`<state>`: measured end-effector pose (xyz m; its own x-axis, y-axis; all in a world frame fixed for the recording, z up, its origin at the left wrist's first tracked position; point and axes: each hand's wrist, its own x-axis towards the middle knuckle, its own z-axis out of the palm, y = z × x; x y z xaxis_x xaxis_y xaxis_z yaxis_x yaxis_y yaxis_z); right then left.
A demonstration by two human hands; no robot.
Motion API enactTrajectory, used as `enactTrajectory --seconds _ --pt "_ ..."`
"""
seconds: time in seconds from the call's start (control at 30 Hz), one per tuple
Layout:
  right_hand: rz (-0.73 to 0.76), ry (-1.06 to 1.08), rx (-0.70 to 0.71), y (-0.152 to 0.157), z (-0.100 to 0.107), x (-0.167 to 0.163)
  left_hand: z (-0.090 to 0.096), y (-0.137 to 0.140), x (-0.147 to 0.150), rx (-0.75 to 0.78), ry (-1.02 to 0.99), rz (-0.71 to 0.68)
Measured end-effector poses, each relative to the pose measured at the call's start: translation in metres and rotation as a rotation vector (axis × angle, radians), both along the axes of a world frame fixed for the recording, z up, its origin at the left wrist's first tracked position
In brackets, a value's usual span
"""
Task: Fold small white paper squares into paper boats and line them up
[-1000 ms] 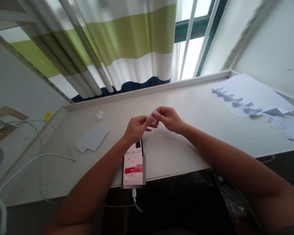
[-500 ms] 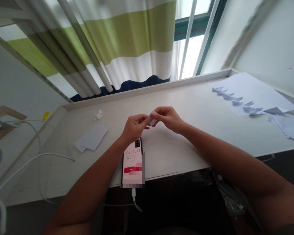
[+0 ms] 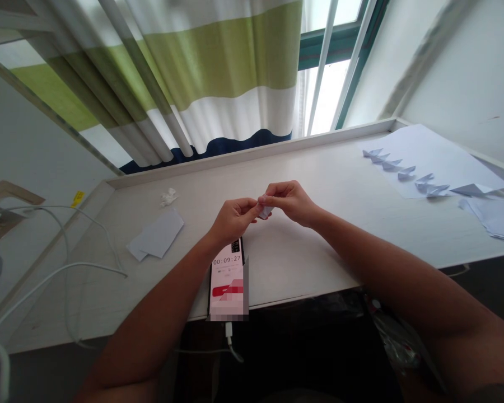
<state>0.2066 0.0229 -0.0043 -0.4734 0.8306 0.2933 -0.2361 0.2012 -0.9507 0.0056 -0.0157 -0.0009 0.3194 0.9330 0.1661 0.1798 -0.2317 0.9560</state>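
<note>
Between my two hands, above the middle of the white desk (image 3: 302, 268), is a small folded piece of white paper (image 3: 266, 212). My left hand (image 3: 234, 219) pinches its left side with thumb and fingers. From the other side, my right hand (image 3: 290, 202) grips it with thumb and forefinger, the two thumbs almost touching. Fingers cover most of the paper, so its exact shape is hidden. Below my left wrist lies a phone (image 3: 227, 274) showing a timer, with a cable plugged into its lower end.
Several folded paper pieces (image 3: 406, 172) stand in a row on a large white sheet (image 3: 441, 151) at right, beside a paper stack (image 3: 493, 218). Loose sheets (image 3: 157, 234) and crumpled paper (image 3: 168, 196) lie at left, near white cables (image 3: 63, 268). A raised ledge (image 3: 235, 155) edges the desk.
My fingers have shifted on the folded paper, thumbs drawing closer together at its top. Less of the paper shows now, mostly below the thumbs. Both hands keep their hold.
</note>
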Motion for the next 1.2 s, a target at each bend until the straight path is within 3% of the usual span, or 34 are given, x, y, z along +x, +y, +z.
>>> enactTrajectory --seconds 0.3,0.53,0.67,0.9,1.07,1.2 --pt "0.021 -0.029 -0.031 0.001 -0.001 0.000 -0.002 0.002 0.002 -0.068 -0.055 0.017" --pt "-0.081 -0.168 0.088 0.003 -0.010 -0.003 0.005 0.002 -0.001 -0.080 -0.156 0.101" --pt "-0.064 -0.154 0.107 0.002 -0.010 -0.004 0.005 0.003 -0.002 -0.108 -0.173 0.112" --pt "-0.033 -0.012 0.091 0.005 -0.013 -0.006 0.000 0.007 0.001 -0.060 -0.231 0.159" --pt "-0.083 -0.093 0.154 0.005 -0.013 -0.004 -0.001 0.007 0.002 0.015 -0.179 0.225" --pt "-0.050 -0.069 0.197 0.000 -0.009 -0.005 -0.002 0.008 0.003 0.051 -0.184 0.195"
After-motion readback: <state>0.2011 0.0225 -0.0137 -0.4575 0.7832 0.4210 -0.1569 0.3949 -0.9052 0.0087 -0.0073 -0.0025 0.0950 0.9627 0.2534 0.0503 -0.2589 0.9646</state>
